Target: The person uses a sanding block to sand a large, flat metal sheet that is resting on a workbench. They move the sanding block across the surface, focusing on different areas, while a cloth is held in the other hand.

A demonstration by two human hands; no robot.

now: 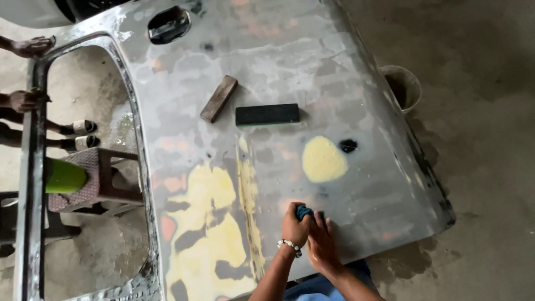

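Note:
A stripped grey car door panel (pixel 334 72) lies flat, patched with yellow filler (pixel 323 160). My left hand (pixel 294 227), with a bead bracelet at the wrist, is closed around a small blue-green pad (pixel 304 211) pressed on the panel near its lower edge. My right hand (pixel 321 241) rests flat on the panel right beside it, fingers touching the left hand. A black sanding block (pixel 267 114) and a brown wooden block (pixel 218 98) lie on the panel farther up, apart from both hands.
A round bucket (pixel 402 86) stands on the concrete floor by the panel's right edge. Through the window opening at left, a stool (pixel 92 178) and a green object (pixel 64 176) show. Another person's hands (pixel 32 45) hold the frame at far left.

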